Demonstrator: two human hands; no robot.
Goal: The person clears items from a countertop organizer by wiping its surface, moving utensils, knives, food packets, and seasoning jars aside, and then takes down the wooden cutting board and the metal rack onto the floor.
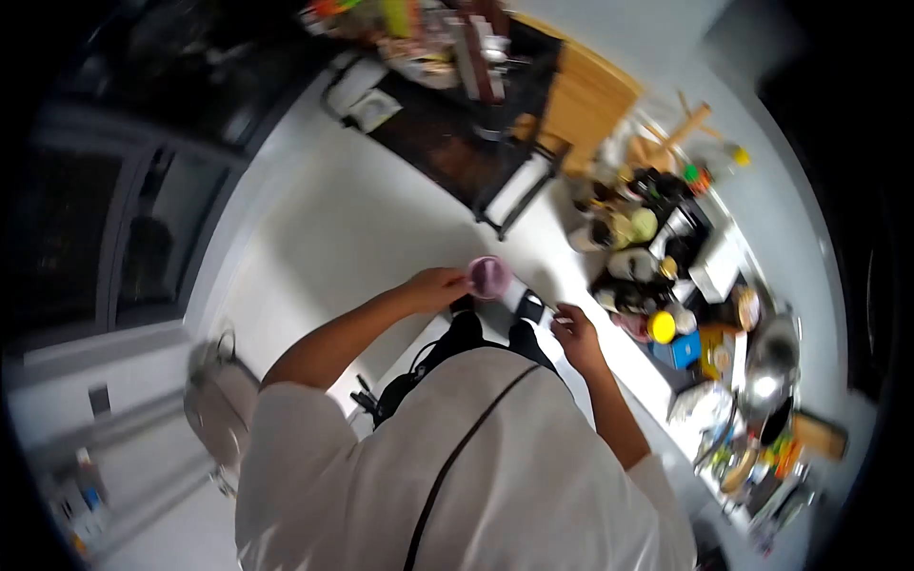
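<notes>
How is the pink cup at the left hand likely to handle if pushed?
The pink cup is probably light: the left hand alone seems to hold it, at one side. Its round outline suggests it might roll if tipped over.

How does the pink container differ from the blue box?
The pink container is pale pink, while the blue box is a stronger blue. The pink container has a round outline; the blue box has straight edges. The pink container is held at its side by the left hand, whereas the blue box sits unheld near a yellow lid. Both are apart from the right hand.
</notes>
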